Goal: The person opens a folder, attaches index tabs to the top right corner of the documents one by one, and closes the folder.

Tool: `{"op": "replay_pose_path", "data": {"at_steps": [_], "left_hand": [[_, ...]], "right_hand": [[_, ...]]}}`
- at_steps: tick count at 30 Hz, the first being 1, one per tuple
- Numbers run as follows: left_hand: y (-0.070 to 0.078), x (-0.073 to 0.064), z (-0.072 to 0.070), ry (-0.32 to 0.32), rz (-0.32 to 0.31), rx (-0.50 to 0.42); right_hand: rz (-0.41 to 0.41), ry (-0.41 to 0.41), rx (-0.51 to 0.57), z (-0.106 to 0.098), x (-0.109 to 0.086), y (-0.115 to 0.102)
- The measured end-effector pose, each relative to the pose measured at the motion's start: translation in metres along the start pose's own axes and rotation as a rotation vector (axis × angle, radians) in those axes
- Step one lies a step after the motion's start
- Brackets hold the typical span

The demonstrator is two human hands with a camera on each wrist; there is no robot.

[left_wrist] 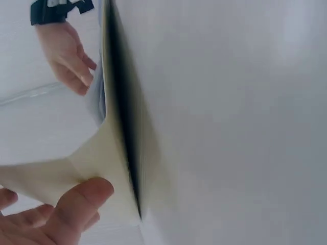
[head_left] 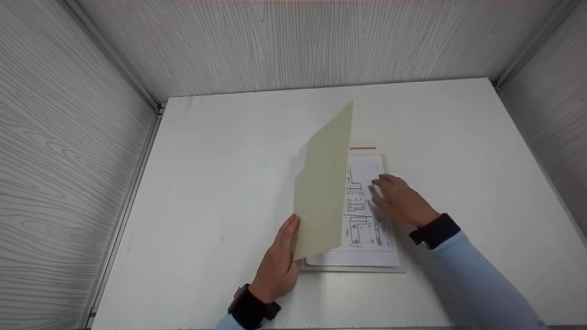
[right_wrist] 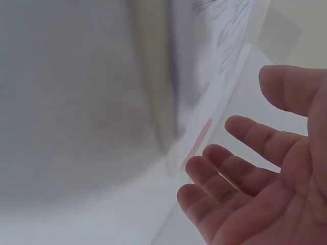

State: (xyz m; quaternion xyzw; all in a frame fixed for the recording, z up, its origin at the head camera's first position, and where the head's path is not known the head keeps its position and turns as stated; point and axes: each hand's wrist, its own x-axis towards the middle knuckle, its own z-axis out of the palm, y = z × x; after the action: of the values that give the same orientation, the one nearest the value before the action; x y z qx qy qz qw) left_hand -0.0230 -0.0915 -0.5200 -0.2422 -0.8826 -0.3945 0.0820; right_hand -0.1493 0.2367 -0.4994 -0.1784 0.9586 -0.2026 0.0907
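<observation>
A pale cream folder (head_left: 323,197) lies on the table with its front cover raised nearly upright. At the cover's lower left edge, my left hand (head_left: 277,263) pinches the board, with the thumb (left_wrist: 84,201) on one face and fingers beyond it. Inside is a stack of white sheets (head_left: 367,254) printed with technical line drawings; the cover hides their left part. Over the right side of the sheets hovers my right hand (head_left: 401,201), its fingers loosely extended and holding nothing in the right wrist view. Whether its fingertips touch the paper I cannot tell.
Just behind the folder lies a thin red strip (head_left: 363,147), partly covered by the raised board. The white table (head_left: 206,183) is bounded by grained panels (head_left: 275,46) at the back and both sides.
</observation>
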Motion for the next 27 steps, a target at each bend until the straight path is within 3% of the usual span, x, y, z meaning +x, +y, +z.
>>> {"op": "replay_pose_path", "data": {"at_steps": [4,8,12,16,19,23,25,27], "left_hand": [[0.004,-0.003,0.004,0.056,-0.072,-0.063],[0.008,-0.005,0.006,0.075,-0.145,-0.123],[0.008,-0.007,0.005,0.119,-0.126,-0.217],[0.005,-0.010,0.002,0.192,-0.103,-0.259],[0.003,-0.012,-0.004,0.176,-0.150,-0.290],[0.003,-0.013,-0.012,0.096,-0.229,-0.318],[0.003,-0.014,-0.017,0.110,-0.235,-0.297],[0.003,-0.013,-0.025,0.173,-0.199,-0.277]], "right_hand": [[0.001,-0.069,-0.023,0.002,0.015,-0.019],[0.072,-0.128,-0.019,0.004,0.026,-0.028],[0.130,-0.146,-0.035,0.006,0.033,-0.023],[0.129,-0.157,-0.058,0.007,0.039,-0.014],[0.129,-0.163,-0.053,0.007,0.043,-0.010],[0.124,-0.158,-0.064,0.006,0.049,-0.008],[0.120,-0.152,-0.072,0.006,0.051,-0.009],[0.114,-0.147,-0.070,0.005,0.052,-0.009]]}}
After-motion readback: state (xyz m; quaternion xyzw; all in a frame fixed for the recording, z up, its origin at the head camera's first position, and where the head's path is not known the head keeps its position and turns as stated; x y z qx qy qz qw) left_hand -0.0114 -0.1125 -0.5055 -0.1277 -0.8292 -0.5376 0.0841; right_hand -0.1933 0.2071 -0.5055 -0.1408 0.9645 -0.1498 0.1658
